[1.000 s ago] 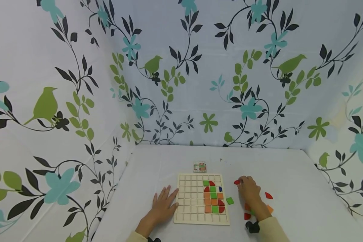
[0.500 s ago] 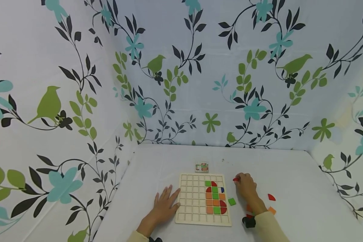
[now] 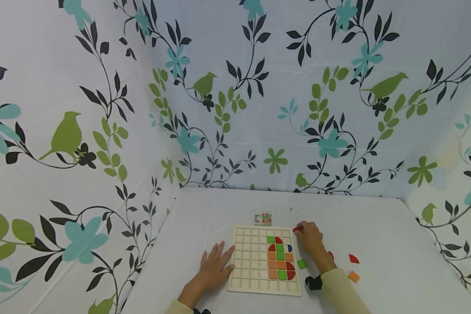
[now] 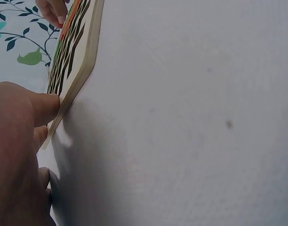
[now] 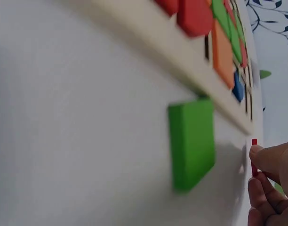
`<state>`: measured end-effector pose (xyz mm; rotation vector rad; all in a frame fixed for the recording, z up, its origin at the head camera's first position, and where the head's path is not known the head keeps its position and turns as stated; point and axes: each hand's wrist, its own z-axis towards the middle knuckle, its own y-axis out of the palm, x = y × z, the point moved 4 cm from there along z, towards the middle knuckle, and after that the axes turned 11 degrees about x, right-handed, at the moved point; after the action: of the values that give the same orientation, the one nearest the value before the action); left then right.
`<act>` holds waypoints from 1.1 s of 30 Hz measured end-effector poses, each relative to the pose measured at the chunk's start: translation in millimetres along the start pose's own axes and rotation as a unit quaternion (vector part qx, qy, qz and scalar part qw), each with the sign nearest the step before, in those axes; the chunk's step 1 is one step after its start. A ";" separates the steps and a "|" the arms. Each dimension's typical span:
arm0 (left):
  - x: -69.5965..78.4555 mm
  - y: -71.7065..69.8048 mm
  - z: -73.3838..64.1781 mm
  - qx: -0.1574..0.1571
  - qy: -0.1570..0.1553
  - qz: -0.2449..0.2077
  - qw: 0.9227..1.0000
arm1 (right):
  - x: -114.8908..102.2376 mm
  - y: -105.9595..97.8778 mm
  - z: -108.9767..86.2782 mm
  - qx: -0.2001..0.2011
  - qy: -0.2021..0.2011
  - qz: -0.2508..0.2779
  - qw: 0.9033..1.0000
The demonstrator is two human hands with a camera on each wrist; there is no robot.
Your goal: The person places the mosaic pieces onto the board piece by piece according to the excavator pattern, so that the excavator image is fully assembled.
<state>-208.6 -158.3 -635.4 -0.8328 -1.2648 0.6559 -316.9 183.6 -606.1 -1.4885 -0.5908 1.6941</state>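
Observation:
A wooden grid board (image 3: 247, 261) lies on the white table, with green, orange, red and blue pieces filling part of its right side. My left hand (image 3: 212, 269) rests at the board's left edge, fingers spread, thumb touching the rim in the left wrist view. Just beyond the board's upper right corner, my right hand (image 3: 311, 238) pinches a red quarter-circle piece (image 3: 296, 229) between thumb and fingers. In the right wrist view that red piece (image 5: 254, 157) is seen edge-on. A loose green square piece (image 5: 193, 143) lies beside the board's right edge, below my right hand.
A small picture card (image 3: 263, 218) lies behind the board. To the right of my right forearm are a loose red quarter-circle (image 3: 354, 259) and an orange square (image 3: 354, 276). Another red piece (image 3: 331, 255) shows partly beside the forearm. A patterned curtain (image 3: 235, 144) stands behind the table.
My right hand has lifted the red piece from the table and moved left with it, toward the board's upper right corner. My left hand stays at the board's edge.

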 end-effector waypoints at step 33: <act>-3.1 1.7 -0.4 0.001 -0.003 -0.003 1.000 | -89.6 42.6 -36.0 -0.113 -0.227 -0.009 0.967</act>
<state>-208.8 -160.0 -638.6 -0.8245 -1.2712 0.6551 -292.8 81.7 -592.6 -1.2366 -1.0657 2.0216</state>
